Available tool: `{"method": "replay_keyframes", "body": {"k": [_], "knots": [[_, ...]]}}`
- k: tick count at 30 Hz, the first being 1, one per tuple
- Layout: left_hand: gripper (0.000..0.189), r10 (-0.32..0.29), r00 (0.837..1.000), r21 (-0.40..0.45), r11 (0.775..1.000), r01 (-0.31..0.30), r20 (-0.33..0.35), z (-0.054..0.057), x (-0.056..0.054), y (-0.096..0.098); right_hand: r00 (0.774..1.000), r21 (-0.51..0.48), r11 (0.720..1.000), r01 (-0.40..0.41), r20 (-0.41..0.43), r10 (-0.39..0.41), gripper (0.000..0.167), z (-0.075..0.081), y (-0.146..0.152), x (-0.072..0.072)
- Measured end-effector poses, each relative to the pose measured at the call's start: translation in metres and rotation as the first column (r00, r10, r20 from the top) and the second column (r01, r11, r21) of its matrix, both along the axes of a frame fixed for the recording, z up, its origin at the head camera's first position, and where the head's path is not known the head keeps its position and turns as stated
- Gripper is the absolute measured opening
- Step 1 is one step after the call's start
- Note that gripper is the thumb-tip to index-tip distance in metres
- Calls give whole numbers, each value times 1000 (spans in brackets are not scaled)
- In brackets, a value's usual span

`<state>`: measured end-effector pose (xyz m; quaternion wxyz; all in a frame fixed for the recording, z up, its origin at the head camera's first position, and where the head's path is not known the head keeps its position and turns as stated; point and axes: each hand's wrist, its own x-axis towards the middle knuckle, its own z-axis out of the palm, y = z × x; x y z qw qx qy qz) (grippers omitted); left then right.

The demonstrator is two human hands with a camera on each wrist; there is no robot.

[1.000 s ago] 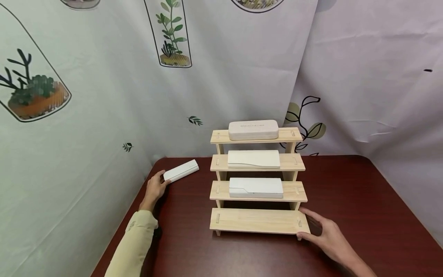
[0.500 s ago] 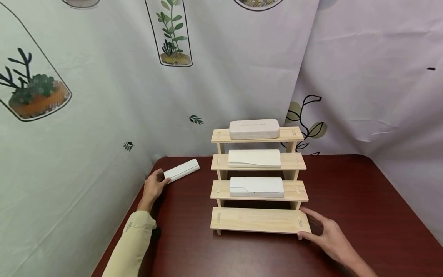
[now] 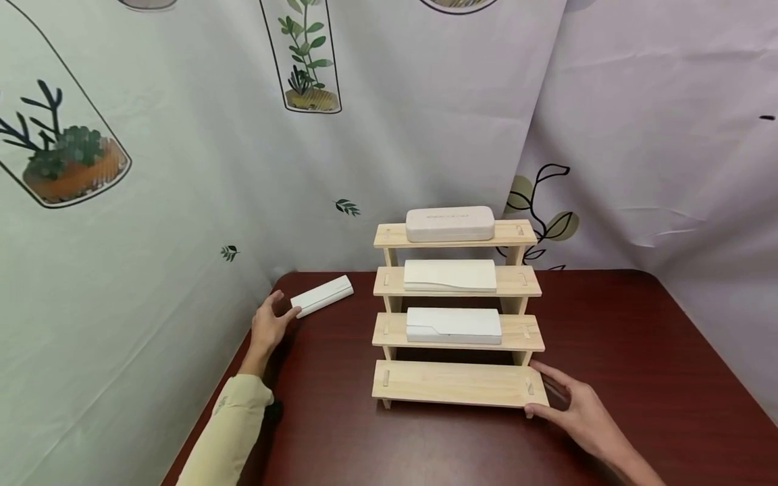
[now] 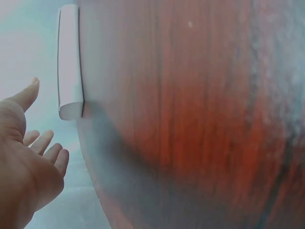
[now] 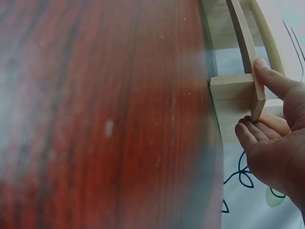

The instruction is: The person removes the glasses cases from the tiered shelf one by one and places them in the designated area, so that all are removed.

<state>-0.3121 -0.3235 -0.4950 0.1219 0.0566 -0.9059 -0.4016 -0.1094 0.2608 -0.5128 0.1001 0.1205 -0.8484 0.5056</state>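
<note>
At the table's left back lies a white glasses case [image 3: 322,295], slanted, with a flap line along it. My left hand [image 3: 267,327] is at its near end, fingers spread; the left wrist view shows a gap between hand [image 4: 33,171] and case [image 4: 70,62]. A four-tier wooden display rack [image 3: 456,383] stands mid-table. My right hand [image 3: 580,415] holds the right end of its bottom shelf, thumb in front and fingers behind, as the right wrist view shows around the shelf's end [image 5: 258,102]. The bottom shelf is bare.
On the rack's upper shelves sit a pale rounded glasses case [image 3: 450,225] with lettering, a cream flap case [image 3: 450,275] and a white case [image 3: 453,325]. Behind the dark red table [image 3: 608,324] hangs a plant-printed cloth [image 3: 437,135], which also runs along the left side.
My left fingers have opened and drawn back from the white glasses case, which stays in place. My right hand keeps its hold on the shelf. The head view has shifted slightly.
</note>
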Motion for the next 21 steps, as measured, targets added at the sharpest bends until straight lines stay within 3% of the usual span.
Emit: {"method": "replay_keyframes", "body": {"k": [7,15,21], "knots": [[81,21,997,57,998,-17,-79,13,7,12,999,-42,999,-24,28,26,73,1,1,-1],[82,-29,984,143,988,54,-175,25,19,35,999,-58,998,-30,43,32,73,3,2,-4],[81,-86,960,172,976,136,-268,37,30,55,997,-58,998,17,74,-13,76,7,3,-6]]}}
